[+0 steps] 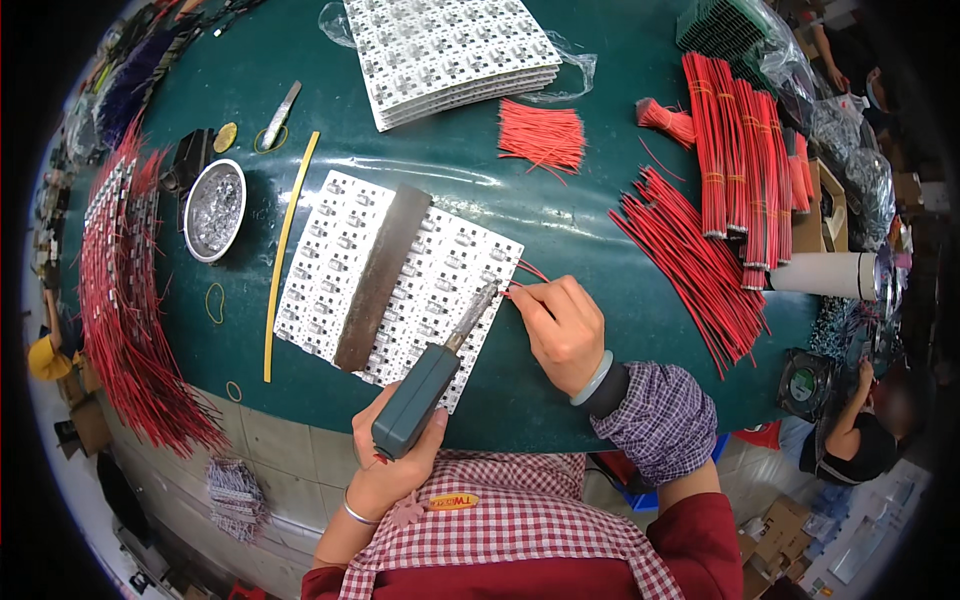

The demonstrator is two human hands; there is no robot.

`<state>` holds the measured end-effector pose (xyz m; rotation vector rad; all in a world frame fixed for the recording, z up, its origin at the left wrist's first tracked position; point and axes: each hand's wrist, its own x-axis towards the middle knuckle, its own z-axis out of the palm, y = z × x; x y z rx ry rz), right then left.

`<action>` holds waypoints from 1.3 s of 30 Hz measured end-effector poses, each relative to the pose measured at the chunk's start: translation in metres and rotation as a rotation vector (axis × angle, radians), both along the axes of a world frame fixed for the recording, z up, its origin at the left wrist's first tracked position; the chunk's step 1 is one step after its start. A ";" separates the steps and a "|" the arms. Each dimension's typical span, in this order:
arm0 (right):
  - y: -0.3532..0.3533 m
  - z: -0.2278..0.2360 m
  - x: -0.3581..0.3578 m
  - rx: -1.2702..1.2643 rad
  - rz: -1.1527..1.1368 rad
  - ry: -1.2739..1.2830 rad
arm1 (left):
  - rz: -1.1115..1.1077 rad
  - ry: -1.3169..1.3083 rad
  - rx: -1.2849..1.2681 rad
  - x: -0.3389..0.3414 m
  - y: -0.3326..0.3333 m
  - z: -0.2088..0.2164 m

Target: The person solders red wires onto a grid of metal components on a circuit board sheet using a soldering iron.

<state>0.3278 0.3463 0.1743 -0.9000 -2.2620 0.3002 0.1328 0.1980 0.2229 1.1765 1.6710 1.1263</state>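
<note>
My left hand (405,468) is wrapped round the green handle of a soldering iron (412,402), whose metal tip rests at the right edge of a white circuit board panel (325,250). By the tip, my right hand (566,328) pinches a thin red wire (531,270) against that edge; the exact joint is too small to make out. Rows of small silver and black components cover the panel. A flat brown metal bar (384,280) lies across it, slanted.
A stack of similar panels (450,50) stands at the back. Bundled red wires (735,150) and loose ones (690,270) lie right; wired strips (125,300) hang over the left edge. Nearby are a metal bowl (190,222), a yellow strip (287,265) and a knife (281,117). Another person (862,432) sits right.
</note>
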 end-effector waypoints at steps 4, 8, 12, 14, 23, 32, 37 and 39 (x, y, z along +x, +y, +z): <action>0.000 -0.002 0.000 -0.003 0.004 0.005 | -0.027 0.054 -0.010 0.000 -0.001 -0.003; 0.000 -0.001 -0.001 -0.010 0.005 -0.005 | -0.050 0.080 -0.050 -0.001 0.000 -0.001; 0.000 -0.001 -0.001 -0.003 0.002 -0.013 | -0.056 0.096 -0.057 -0.001 0.002 0.001; 0.000 -0.002 -0.001 0.000 0.002 -0.013 | -0.046 0.081 -0.070 -0.001 0.002 0.001; 0.000 -0.001 -0.002 0.004 -0.002 -0.018 | 0.017 0.056 0.048 -0.004 -0.013 -0.012; -0.008 0.004 -0.001 0.051 -0.022 -0.002 | 0.000 0.077 0.068 -0.004 -0.012 -0.002; -0.018 0.002 0.001 0.022 -0.034 -0.012 | -0.052 0.150 0.052 -0.007 -0.016 0.001; -0.017 0.002 0.000 -0.036 -0.038 -0.001 | -0.069 0.171 0.046 -0.007 -0.017 0.000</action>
